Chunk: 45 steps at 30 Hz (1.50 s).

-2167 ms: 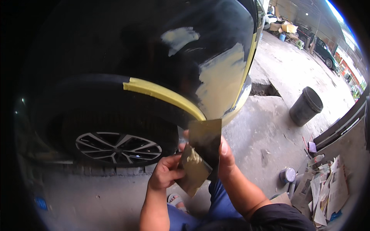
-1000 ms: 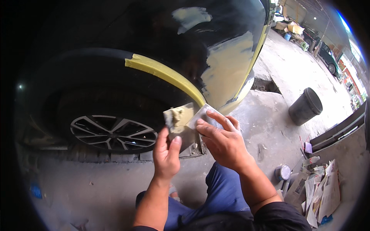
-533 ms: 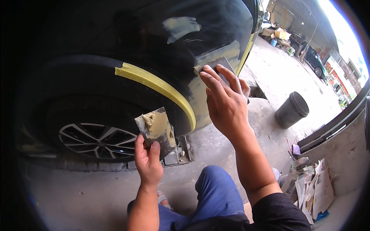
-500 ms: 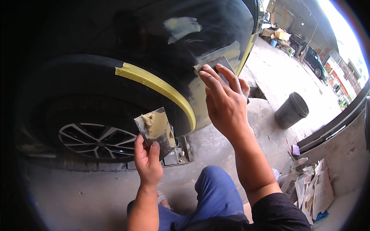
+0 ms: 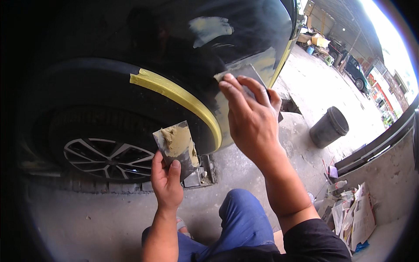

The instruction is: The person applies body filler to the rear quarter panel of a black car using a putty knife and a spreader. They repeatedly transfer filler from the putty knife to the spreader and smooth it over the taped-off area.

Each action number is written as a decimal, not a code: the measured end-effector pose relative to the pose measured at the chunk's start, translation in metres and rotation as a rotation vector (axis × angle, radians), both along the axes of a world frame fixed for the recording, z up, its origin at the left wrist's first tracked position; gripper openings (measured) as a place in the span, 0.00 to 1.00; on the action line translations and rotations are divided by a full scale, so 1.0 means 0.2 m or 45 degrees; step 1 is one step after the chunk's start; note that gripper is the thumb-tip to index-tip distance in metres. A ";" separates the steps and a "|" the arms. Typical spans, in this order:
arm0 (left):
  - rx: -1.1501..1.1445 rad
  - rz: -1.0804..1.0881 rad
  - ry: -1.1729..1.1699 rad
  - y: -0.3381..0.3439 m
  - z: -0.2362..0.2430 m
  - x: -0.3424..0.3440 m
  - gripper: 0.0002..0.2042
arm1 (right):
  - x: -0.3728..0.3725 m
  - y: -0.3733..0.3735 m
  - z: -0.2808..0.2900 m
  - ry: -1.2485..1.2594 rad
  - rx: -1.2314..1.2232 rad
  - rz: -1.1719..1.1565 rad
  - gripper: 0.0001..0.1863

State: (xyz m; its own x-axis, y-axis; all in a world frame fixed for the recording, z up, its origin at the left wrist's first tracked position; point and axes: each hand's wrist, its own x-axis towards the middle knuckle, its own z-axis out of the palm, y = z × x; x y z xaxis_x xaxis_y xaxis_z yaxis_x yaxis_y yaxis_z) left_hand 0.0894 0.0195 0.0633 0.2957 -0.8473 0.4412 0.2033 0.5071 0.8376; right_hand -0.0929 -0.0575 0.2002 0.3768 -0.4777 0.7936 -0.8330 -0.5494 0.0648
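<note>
My left hand [image 5: 168, 185] is closed on a rectangular metal plate [image 5: 187, 161] with a mound of pale beige putty [image 5: 173, 140] on it, held in front of the wheel [image 5: 111, 157]. My right hand [image 5: 253, 118] presses a flat grey spreader [image 5: 252, 75] against the dark car panel [image 5: 152, 39], over a large patch of beige putty [image 5: 221, 107] that it partly hides. A smaller pale smear [image 5: 209, 31] lies higher on the panel. Yellow masking tape [image 5: 176, 96] follows the wheel arch, and another strip runs down the panel's right edge.
A dark bucket [image 5: 328, 129] stands on the concrete floor to the right, beside a low dark rail [image 5: 373, 148]. Torn paper sheets [image 5: 351, 218] lie at the lower right near a bottle [image 5: 337, 185]. Farther back are a green car [image 5: 354, 74], cardboard [image 5: 321, 41] and a blue drum [image 5: 310, 50].
The two tools have parted since the earlier frames: my left hand went down and left with the plate, my right hand up onto the panel. Lately the spreader has shifted slightly left.
</note>
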 end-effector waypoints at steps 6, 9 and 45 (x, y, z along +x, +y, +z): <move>0.035 -0.086 0.029 -0.01 0.00 0.02 0.23 | -0.03 0.03 -0.17 0.136 0.073 -0.063 0.22; 0.020 -0.067 0.013 -0.01 0.01 0.01 0.23 | -0.07 0.05 -0.16 0.148 0.090 -0.046 0.23; 0.022 -0.055 0.063 -0.02 -0.02 0.01 0.22 | -0.15 0.04 -0.32 0.405 0.123 -0.039 0.23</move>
